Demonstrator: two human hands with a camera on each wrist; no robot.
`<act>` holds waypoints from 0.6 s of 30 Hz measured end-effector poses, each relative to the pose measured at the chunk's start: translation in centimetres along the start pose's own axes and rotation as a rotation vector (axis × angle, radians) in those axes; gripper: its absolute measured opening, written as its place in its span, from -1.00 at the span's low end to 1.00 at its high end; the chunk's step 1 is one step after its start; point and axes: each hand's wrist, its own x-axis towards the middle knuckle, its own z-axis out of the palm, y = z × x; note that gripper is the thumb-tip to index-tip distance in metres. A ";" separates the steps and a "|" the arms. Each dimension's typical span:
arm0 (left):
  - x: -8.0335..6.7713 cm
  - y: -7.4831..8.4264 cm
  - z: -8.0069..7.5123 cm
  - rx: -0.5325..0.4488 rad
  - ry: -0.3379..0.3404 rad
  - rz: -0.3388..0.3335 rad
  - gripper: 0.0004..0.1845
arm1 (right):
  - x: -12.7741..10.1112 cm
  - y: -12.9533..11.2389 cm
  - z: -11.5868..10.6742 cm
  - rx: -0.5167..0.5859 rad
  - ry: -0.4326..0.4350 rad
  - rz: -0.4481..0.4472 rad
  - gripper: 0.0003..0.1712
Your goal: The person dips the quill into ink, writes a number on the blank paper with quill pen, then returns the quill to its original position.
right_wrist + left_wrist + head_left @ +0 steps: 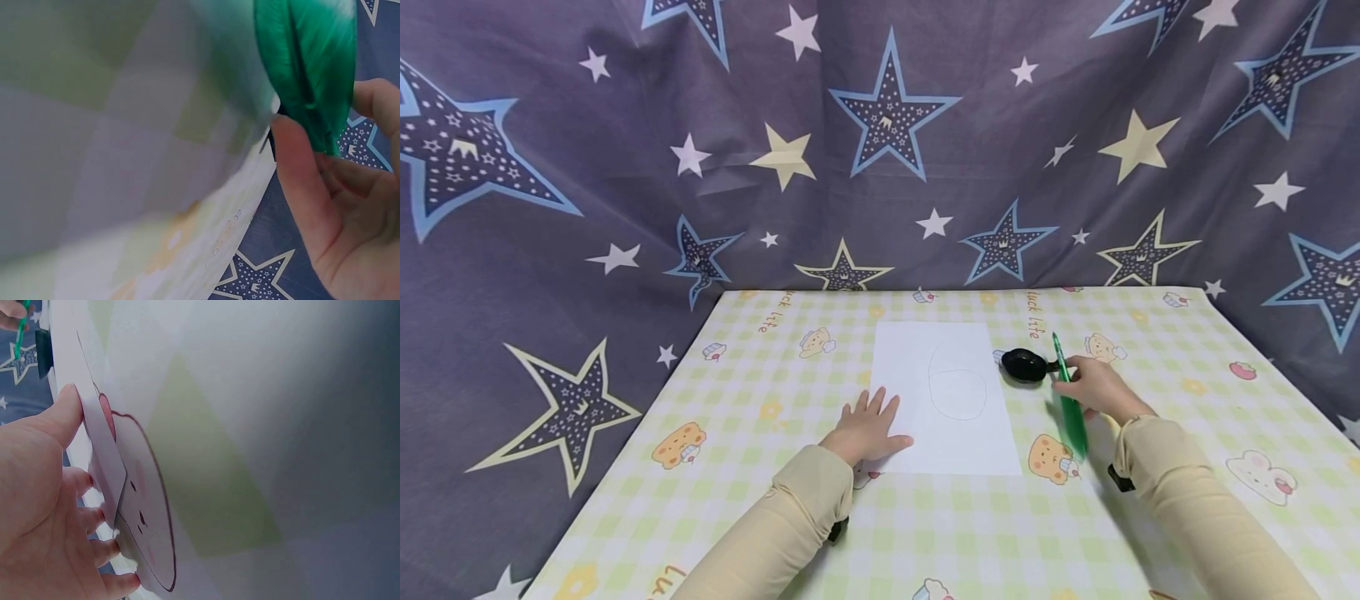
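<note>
A white sheet of paper lies on the table, with a thin line drawing like a 6 on it. My left hand rests spread over its lower left edge; in the left wrist view the thumb and fingers of that hand lie along the paper. To the right, my right hand pinches a green leaf-shaped pen, its thin tip pointing away. The right wrist view has the wide green leaf by the thumb and fingers. A black oval object with a short handle sits just left of the pen.
A green-and-white checked cloth with cartoon prints covers the table. Behind the far edge hangs a dark curtain with stars. Dark wrist devices show at both sleeves.
</note>
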 end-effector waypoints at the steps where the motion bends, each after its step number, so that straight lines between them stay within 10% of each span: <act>1: 0.0 0.0 0.0 0.004 -0.001 0.000 -0.21 | 0.0 0.0 0.1 -0.007 -0.007 0.006 -0.33; 18: 0.1 -0.1 0.1 -0.003 -0.005 0.008 -0.22 | 0.1 0.5 1.0 -0.134 -0.046 0.041 -0.28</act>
